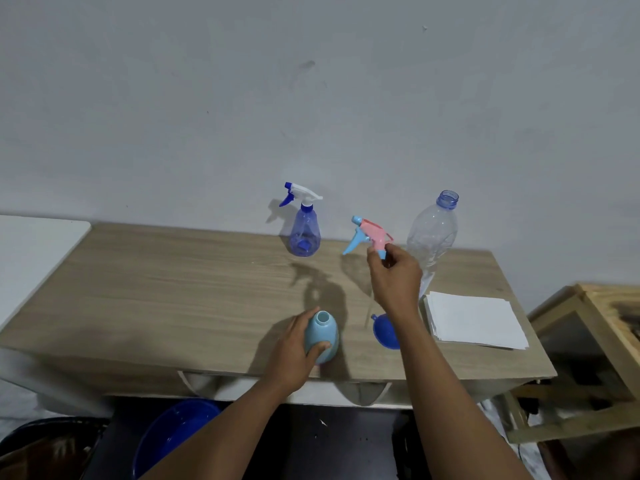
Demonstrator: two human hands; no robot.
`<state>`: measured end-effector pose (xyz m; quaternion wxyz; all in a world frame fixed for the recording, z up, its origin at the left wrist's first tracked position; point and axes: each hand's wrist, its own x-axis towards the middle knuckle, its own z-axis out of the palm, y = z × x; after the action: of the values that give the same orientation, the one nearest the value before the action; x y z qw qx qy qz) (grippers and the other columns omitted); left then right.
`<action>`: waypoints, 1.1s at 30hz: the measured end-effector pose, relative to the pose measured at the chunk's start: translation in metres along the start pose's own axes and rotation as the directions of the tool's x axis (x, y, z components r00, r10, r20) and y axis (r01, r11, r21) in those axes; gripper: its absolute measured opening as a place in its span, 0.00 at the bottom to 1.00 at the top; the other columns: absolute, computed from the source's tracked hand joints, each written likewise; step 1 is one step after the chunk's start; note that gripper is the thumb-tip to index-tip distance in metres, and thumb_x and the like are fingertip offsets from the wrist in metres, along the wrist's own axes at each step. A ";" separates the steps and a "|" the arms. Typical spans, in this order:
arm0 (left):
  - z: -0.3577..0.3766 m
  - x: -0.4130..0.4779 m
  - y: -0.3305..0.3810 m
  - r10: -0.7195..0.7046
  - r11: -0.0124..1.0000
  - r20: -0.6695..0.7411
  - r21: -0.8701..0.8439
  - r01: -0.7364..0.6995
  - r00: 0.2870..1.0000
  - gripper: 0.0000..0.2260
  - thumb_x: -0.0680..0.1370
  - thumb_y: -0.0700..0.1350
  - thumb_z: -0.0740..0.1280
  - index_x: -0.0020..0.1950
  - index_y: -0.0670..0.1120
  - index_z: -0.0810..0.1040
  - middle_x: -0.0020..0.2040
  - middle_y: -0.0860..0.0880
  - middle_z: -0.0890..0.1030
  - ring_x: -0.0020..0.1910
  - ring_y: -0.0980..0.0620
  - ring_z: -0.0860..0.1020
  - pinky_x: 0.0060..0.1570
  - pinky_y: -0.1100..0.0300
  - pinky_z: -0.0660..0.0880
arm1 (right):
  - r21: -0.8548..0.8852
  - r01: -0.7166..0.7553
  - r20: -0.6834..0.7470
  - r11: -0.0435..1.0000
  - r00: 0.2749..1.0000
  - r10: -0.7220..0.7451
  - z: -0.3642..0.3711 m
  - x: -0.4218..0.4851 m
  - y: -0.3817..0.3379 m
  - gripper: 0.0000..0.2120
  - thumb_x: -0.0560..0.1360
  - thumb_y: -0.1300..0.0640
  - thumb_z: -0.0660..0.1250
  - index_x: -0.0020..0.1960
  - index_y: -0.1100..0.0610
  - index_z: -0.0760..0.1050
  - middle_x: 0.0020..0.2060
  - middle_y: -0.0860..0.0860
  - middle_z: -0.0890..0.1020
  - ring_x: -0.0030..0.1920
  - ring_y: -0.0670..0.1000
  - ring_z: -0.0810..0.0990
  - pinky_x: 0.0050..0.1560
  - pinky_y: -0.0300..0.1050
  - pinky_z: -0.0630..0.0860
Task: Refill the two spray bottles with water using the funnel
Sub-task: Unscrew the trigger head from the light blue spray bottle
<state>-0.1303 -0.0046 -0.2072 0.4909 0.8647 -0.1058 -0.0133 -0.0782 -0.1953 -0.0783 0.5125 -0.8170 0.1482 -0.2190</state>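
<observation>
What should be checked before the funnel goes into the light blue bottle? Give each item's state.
1. Spray head off the light blue bottle: ok, lifted clear in the right hand.
2. Bottle neck open and upright: ok.
3. Bottle steadied: ok, the left hand grips its body.
4. Funnel within reach: ok, it lies on the table beside the right forearm.
5. Right hand free to take the funnel: not ok, it holds the spray head.
6. Water in the clear plastic bottle: cannot tell; its cap is off.
</observation>
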 end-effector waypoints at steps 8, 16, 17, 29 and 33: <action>-0.001 0.000 0.004 -0.027 1.000 0.005 0.005 0.027 1.000 0.27 0.74 0.46 0.74 0.70 0.56 0.67 0.63 0.59 0.72 0.61 0.74 0.67 0.56 0.81 0.61 | -0.434 -0.222 0.288 0.873 0.884 0.367 0.041 -0.014 0.079 0.16 0.77 0.58 0.67 0.31 0.54 0.69 0.27 0.47 0.74 0.31 0.49 0.75 0.28 0.38 0.66; -0.002 0.000 0.005 -0.036 0.999 0.006 -0.017 0.036 0.999 0.28 0.74 0.48 0.73 0.67 0.65 0.64 0.65 0.59 0.72 0.63 0.73 0.66 0.61 0.74 0.65 | -0.458 -0.267 0.309 0.848 0.847 0.434 0.060 -0.017 0.099 0.09 0.75 0.52 0.70 0.47 0.58 0.79 0.43 0.53 0.83 0.43 0.53 0.81 0.46 0.48 0.80; -0.002 0.000 0.005 -0.033 0.999 0.002 -0.027 0.033 0.999 0.28 0.73 0.48 0.73 0.66 0.67 0.64 0.65 0.60 0.72 0.64 0.70 0.68 0.63 0.68 0.68 | -0.445 -0.262 0.313 0.856 0.851 0.423 0.060 -0.017 0.101 0.10 0.75 0.51 0.70 0.49 0.58 0.79 0.43 0.52 0.82 0.43 0.52 0.80 0.45 0.46 0.78; -0.004 0.000 0.007 -0.047 0.997 0.024 -0.052 0.048 0.999 0.28 0.74 0.48 0.74 0.69 0.61 0.65 0.66 0.58 0.72 0.64 0.63 0.70 0.66 0.55 0.71 | -0.327 -0.245 -0.110 0.913 0.969 0.220 -0.024 -0.067 0.133 0.17 0.71 0.44 0.73 0.53 0.53 0.78 0.48 0.48 0.81 0.55 0.54 0.77 0.54 0.52 0.73; -0.004 -0.001 0.008 -0.057 0.997 0.021 -0.055 0.058 0.998 0.28 0.74 0.47 0.74 0.69 0.61 0.66 0.65 0.58 0.73 0.63 0.68 0.69 0.65 0.58 0.71 | -0.538 -0.265 0.030 0.800 0.943 0.332 -0.028 -0.063 0.153 0.27 0.66 0.40 0.75 0.61 0.46 0.71 0.54 0.43 0.72 0.64 0.54 0.66 0.61 0.56 0.63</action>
<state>-0.1320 -0.0047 -0.1986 0.5130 0.8533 -0.0851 -0.0389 -0.1497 -0.2535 -0.2186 0.3048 -0.9040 0.2975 -0.0359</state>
